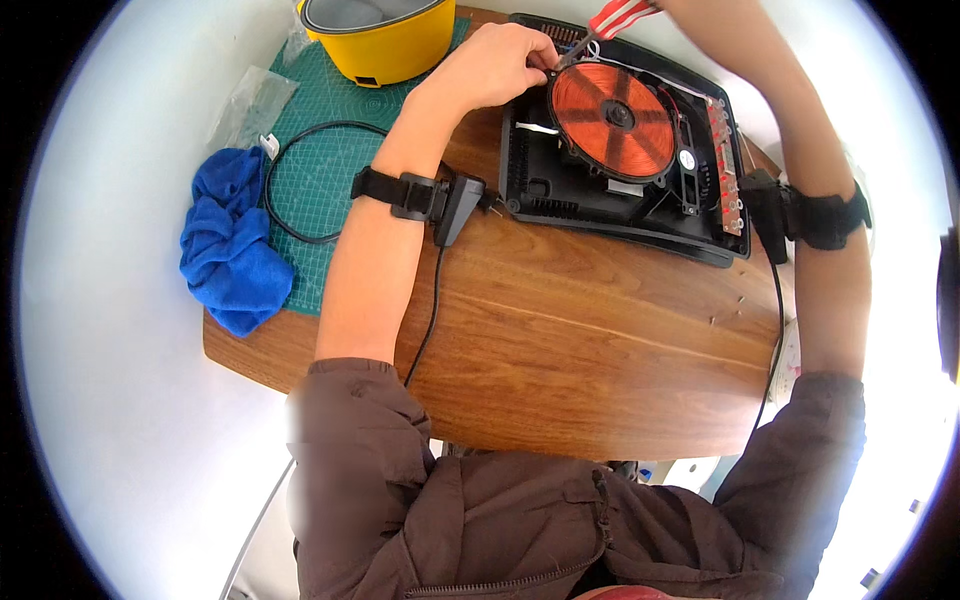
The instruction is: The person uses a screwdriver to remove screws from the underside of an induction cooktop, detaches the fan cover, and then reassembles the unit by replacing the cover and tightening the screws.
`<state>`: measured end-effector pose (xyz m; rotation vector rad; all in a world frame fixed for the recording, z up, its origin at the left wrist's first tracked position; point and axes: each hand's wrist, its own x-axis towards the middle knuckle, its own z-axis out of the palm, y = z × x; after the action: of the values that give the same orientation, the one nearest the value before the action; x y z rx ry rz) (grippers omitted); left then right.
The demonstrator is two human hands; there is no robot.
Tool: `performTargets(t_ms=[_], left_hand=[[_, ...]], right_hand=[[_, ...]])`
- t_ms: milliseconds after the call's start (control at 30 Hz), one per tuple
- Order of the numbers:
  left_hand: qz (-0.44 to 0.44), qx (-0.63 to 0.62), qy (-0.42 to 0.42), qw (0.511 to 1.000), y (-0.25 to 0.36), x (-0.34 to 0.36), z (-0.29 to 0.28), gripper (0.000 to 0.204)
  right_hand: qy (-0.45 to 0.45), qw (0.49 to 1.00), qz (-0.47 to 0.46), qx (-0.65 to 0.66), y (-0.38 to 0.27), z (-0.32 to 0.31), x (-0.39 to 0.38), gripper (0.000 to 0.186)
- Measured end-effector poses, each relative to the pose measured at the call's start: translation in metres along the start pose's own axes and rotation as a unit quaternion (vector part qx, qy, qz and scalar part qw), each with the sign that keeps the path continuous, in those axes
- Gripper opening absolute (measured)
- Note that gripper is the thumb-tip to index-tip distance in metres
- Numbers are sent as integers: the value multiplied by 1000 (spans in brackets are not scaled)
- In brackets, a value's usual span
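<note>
An induction cooker's open black housing (625, 222) lies on the table, with a round copper coil (650, 140) inside it. My left hand (500, 65) reaches to the coil's upper left rim, thumb and fingers pinched together; whatever they grip is too small to make out. From the top edge, my right hand (683, 8) grips a red-and-white-handled screwdriver (622, 16), though most of that hand is cut off. The screwdriver slants down left, its tip close to my left fingertips at the coil's rim. A narrow circuit board (724, 165) with round parts runs along the housing's right side.
A yellow pot (395, 48) stands on a green cutting mat (330, 180) at the far left. A blue cloth (235, 240), a clear plastic bag (255, 105) and a looped black cord (285, 225) lie near it. Several small screws (727, 318) are scattered on the wooden table (580, 350).
</note>
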<state>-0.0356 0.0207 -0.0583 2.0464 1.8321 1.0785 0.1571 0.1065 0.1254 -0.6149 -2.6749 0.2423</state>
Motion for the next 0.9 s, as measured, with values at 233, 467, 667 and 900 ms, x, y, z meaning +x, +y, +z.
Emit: performTargets(t_ms=[233,467,667,900], left_hand=[[2,-30,-21,999,1,5,5,28],[-38,-24,-29,999,17,3,1,29],[-46,38,22,998,35,2,-20,26],[20,58,17,998,129,-24,-18,17]], right_hand=[[57,959,132,246,20,-90,-73,43],[309,740,214,557,89,-46,-205,38],[315,521,229,760,129,-18,-300,47],[274,358,134,883,135,10,-345,53]])
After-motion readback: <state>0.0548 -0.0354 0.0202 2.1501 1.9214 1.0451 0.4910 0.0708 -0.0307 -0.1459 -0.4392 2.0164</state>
